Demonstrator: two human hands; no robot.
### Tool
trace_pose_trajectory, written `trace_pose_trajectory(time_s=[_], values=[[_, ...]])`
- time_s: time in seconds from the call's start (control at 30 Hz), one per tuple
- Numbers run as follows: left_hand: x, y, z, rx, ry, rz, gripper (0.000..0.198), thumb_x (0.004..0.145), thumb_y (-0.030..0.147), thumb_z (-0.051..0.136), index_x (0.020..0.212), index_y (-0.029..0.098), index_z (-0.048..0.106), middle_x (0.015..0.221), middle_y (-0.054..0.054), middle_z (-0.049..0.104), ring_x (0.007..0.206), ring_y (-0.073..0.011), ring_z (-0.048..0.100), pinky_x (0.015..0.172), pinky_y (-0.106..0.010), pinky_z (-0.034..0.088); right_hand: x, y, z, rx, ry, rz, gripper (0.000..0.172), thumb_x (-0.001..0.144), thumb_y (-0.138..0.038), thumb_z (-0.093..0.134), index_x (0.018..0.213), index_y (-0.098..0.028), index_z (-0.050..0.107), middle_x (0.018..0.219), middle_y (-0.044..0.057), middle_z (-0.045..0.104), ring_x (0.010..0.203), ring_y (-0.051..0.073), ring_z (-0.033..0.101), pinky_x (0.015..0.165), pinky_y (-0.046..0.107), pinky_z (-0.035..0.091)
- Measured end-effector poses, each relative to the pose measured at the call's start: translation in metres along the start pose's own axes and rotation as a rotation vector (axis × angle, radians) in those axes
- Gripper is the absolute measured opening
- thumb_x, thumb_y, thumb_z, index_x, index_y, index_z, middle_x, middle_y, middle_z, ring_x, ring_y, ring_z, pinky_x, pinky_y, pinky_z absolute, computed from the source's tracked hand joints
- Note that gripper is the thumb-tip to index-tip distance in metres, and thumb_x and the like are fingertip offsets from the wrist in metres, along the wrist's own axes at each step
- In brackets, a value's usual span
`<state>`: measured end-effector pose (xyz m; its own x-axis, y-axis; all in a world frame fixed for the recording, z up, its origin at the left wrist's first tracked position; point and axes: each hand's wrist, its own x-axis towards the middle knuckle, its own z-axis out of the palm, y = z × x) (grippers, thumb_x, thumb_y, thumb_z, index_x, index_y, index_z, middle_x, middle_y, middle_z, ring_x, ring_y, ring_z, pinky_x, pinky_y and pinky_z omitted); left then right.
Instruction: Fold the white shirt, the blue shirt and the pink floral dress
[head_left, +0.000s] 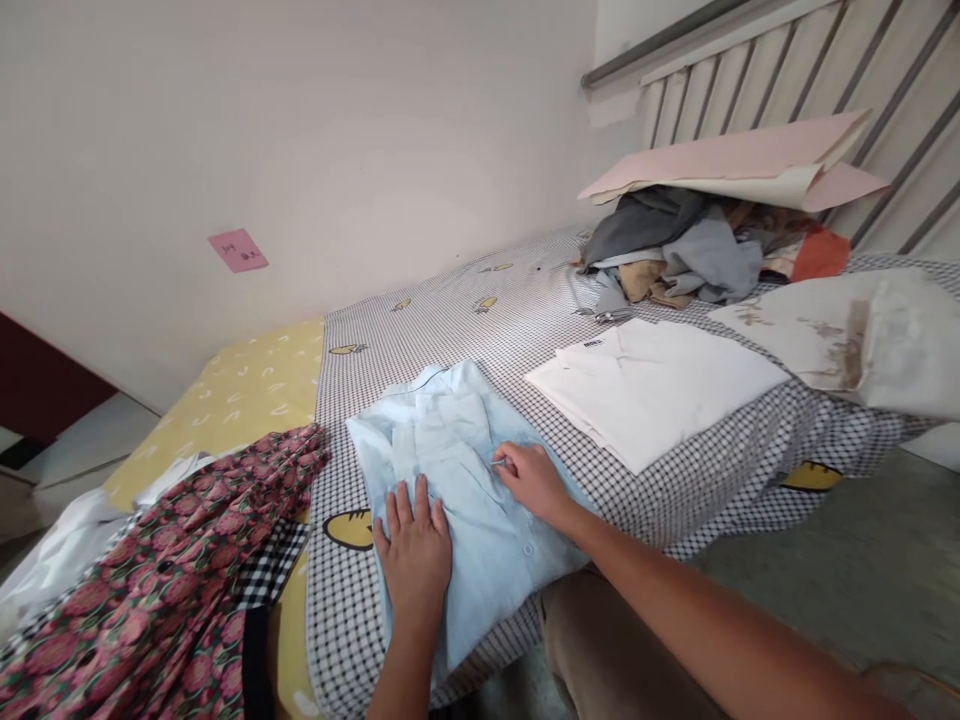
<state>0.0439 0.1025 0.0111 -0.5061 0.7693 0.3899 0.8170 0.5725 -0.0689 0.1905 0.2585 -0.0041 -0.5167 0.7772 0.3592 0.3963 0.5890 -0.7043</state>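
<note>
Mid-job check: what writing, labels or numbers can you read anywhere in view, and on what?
Pink sticky note on the wall: handwritten marks, too blurred to read.
Folded white shirt, dark neck label: too small to read.
Light blue shirt: no text shows.
Nothing else legible.

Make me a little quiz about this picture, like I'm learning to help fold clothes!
1. True or false: the left hand lies flat on the light blue shirt.
2. What is the right hand doing? A) pinching the shirt's fabric B) resting flat and open C) hanging in the air
3. Fill in: the small note stuck on the wall is ___.

Key: 1 true; 2 A; 3 pink.
</note>
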Motion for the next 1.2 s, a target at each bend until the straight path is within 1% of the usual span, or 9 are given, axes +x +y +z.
trace_pose_trajectory(time_s=[0.13, 0.27, 0.33, 0.53, 0.67, 0.77, 0.87, 0.97, 1.2], values=[[0.000, 0.000, 0.001, 0.002, 0.003, -0.003, 0.052, 0.105, 0.035, 0.035, 0.153, 0.022, 0.051, 0.157, -0.016, 0.055, 0.148, -0.0355, 0.048, 0.119, -0.061, 0.039, -0.001, 0.003, -0.004, 0.116, 0.045, 0.004, 0.013, 0.098, -0.030, 0.053, 0.088, -0.026, 0.060, 0.066, -0.004, 0.064, 0.065, 0.018, 0.062, 0.073, 0.032, 0.047], [-0.001, 0.002, 0.002, 0.000, -0.006, -0.019, 0.051, 0.104, 0.034, 0.038, 0.153, 0.023, 0.051, 0.157, -0.016, 0.054, 0.148, -0.0356, 0.047, 0.119, -0.060, 0.039, -0.006, 0.000, -0.014, 0.399, 0.044, 0.013, 0.026, 0.101, -0.042, 0.047, 0.080, -0.028, 0.053, 0.061, -0.004, 0.061, 0.060, 0.018, 0.062, 0.065, 0.031, 0.050], [-0.001, 0.003, 0.002, -0.009, -0.015, -0.031, 0.051, 0.104, 0.033, 0.040, 0.153, 0.023, 0.051, 0.157, -0.016, 0.054, 0.148, -0.0357, 0.047, 0.120, -0.060, 0.038, -0.009, -0.005, -0.023, 0.476, 0.021, -0.002, 0.026, 0.099, -0.043, 0.050, 0.080, -0.027, 0.055, 0.063, -0.004, 0.063, 0.063, 0.019, 0.063, 0.068, 0.032, 0.051], [-0.001, 0.006, -0.001, -0.026, -0.038, -0.058, 0.052, 0.104, 0.034, 0.039, 0.154, 0.023, 0.049, 0.158, -0.015, 0.053, 0.149, -0.0354, 0.047, 0.121, -0.060, 0.037, -0.009, -0.034, -0.044, 0.254, -0.039, -0.198, 0.025, 0.101, -0.040, 0.053, 0.080, -0.027, 0.061, 0.069, -0.002, 0.069, 0.077, 0.022, 0.065, 0.087, 0.039, 0.047], [-0.001, 0.006, 0.000, -0.035, -0.039, -0.066, 0.051, 0.104, 0.034, 0.040, 0.153, 0.023, 0.050, 0.158, -0.015, 0.053, 0.149, -0.0347, 0.047, 0.121, -0.060, 0.037, 0.005, -0.043, -0.035, 0.175, -0.105, -0.259, 0.021, 0.101, -0.033, 0.054, 0.084, -0.027, 0.064, 0.072, -0.001, 0.073, 0.082, 0.022, 0.066, 0.092, 0.041, 0.045], [-0.001, 0.006, -0.001, -0.052, -0.037, -0.067, 0.051, 0.104, 0.034, 0.040, 0.153, 0.024, 0.050, 0.158, -0.016, 0.053, 0.149, -0.0348, 0.046, 0.121, -0.060, 0.037, 0.014, -0.037, -0.019, 0.119, -0.202, -0.249, 0.013, 0.099, -0.023, 0.055, 0.101, -0.026, 0.068, 0.090, 0.000, 0.081, 0.102, 0.024, 0.069, 0.102, 0.044, 0.042], [-0.001, 0.006, -0.001, -0.060, -0.038, -0.063, 0.051, 0.104, 0.033, 0.040, 0.153, 0.023, 0.050, 0.158, -0.015, 0.053, 0.149, -0.0352, 0.046, 0.121, -0.061, 0.037, 0.017, -0.024, -0.005, 0.094, -0.262, -0.217, 0.033, 0.094, -0.016, 0.056, 0.124, -0.025, 0.065, 0.110, 0.003, 0.081, 0.121, 0.026, 0.065, 0.108, 0.049, 0.039], [-0.001, 0.006, -0.001, -0.061, -0.028, -0.058, 0.051, 0.105, 0.033, 0.040, 0.153, 0.023, 0.050, 0.157, -0.015, 0.054, 0.149, -0.0357, 0.046, 0.121, -0.061, 0.037, 0.015, -0.012, 0.001, 0.121, -0.268, -0.229, 0.045, 0.093, -0.016, 0.055, 0.137, -0.024, 0.058, 0.117, 0.004, 0.080, 0.125, 0.025, 0.064, 0.111, 0.050, 0.038], [-0.001, 0.006, -0.002, -0.071, -0.018, -0.055, 0.050, 0.104, 0.032, 0.041, 0.153, 0.022, 0.051, 0.156, -0.016, 0.055, 0.148, -0.0362, 0.047, 0.120, -0.061, 0.038, 0.012, -0.005, 0.004, 0.028, -0.218, -0.219, 0.036, 0.094, -0.017, 0.052, 0.125, -0.026, 0.068, 0.129, 0.007, 0.072, 0.125, 0.025, 0.061, 0.109, 0.048, 0.041]])
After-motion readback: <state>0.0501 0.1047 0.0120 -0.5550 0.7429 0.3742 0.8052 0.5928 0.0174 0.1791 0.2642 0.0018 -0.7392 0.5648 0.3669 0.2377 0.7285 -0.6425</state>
